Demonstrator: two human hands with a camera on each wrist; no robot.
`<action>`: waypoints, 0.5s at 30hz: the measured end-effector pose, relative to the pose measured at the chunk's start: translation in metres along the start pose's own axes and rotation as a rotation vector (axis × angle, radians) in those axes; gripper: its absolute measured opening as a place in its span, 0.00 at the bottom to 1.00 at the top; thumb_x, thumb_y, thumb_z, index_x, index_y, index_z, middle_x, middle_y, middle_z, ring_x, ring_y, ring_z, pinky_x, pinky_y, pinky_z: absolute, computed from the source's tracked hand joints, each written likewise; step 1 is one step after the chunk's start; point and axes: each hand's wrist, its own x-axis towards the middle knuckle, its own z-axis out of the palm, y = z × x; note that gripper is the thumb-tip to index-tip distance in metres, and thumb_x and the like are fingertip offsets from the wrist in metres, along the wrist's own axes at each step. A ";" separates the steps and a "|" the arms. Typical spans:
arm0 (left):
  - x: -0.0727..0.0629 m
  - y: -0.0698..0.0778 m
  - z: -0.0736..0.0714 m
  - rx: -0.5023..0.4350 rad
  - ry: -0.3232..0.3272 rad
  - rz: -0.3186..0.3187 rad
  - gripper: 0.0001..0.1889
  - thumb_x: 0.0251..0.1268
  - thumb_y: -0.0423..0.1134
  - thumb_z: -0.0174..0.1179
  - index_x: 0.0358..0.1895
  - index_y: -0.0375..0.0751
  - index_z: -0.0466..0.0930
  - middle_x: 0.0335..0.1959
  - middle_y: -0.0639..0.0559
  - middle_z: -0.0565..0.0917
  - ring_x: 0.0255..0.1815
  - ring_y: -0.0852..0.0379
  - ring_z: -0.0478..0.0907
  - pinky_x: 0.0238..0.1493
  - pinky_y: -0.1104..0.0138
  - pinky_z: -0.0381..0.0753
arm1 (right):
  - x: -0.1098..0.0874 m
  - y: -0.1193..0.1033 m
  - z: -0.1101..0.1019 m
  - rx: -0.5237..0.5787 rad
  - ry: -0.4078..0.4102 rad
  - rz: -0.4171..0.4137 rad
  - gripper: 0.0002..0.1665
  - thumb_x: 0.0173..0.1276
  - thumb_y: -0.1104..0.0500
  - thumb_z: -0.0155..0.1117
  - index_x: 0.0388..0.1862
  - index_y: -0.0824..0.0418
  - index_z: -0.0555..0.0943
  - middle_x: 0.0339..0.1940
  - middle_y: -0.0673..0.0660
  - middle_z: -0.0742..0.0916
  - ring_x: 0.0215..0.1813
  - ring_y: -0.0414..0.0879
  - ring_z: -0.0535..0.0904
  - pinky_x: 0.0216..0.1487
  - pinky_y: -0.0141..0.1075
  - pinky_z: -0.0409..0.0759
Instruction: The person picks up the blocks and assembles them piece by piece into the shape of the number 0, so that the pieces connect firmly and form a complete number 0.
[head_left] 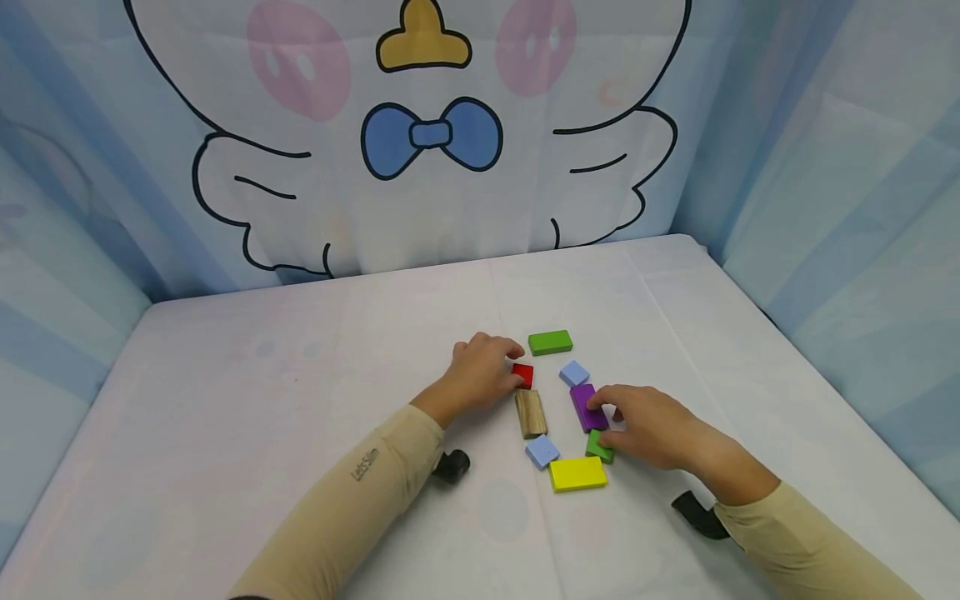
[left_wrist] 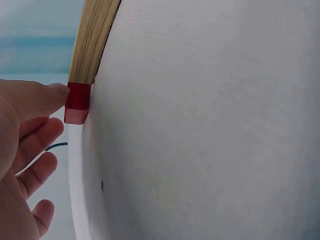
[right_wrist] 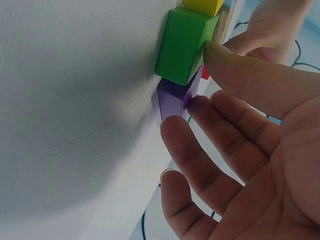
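My left hand (head_left: pixel 483 371) has its thumb on a small red block (head_left: pixel 523 375). In the left wrist view its other fingers (left_wrist: pixel 42 167) are spread apart, loosely bent, with nothing between them. A wood-grain block (head_left: pixel 531 414) adjoins the red one. My right hand (head_left: pixel 656 425) touches two blocks: its thumb rests on a small green block (head_left: pixel 598 447), and a fingertip meets a purple block (head_left: pixel 588 407). These two blocks sit end to end. The right wrist view shows the remaining fingers (right_wrist: pixel 187 150) loosely bent beside the purple block.
A long green block (head_left: pixel 551 342) lies at the far end of the loose ring of blocks, and a yellow block (head_left: pixel 578 474) at the near end. Light blue blocks sit at two corners, one (head_left: pixel 574 373) far, one (head_left: pixel 542 452) near. Printed curtains (head_left: pixel 435 217) surround the white-covered table (head_left: pixel 247 417).
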 end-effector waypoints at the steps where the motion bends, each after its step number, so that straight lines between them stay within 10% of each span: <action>1: 0.000 -0.001 0.000 -0.003 0.004 -0.002 0.19 0.67 0.43 0.66 0.60 0.47 0.81 0.53 0.54 0.83 0.59 0.51 0.70 0.57 0.55 0.65 | 0.000 0.000 0.000 -0.001 0.001 0.000 0.24 0.62 0.57 0.76 0.55 0.59 0.81 0.46 0.55 0.85 0.43 0.49 0.79 0.47 0.47 0.81; 15: 0.001 -0.001 0.001 -0.032 -0.008 0.012 0.16 0.71 0.42 0.63 0.59 0.48 0.82 0.53 0.54 0.84 0.57 0.51 0.71 0.54 0.55 0.65 | -0.001 0.001 0.000 0.000 0.007 -0.014 0.24 0.62 0.57 0.76 0.55 0.60 0.81 0.47 0.55 0.85 0.44 0.49 0.79 0.47 0.47 0.81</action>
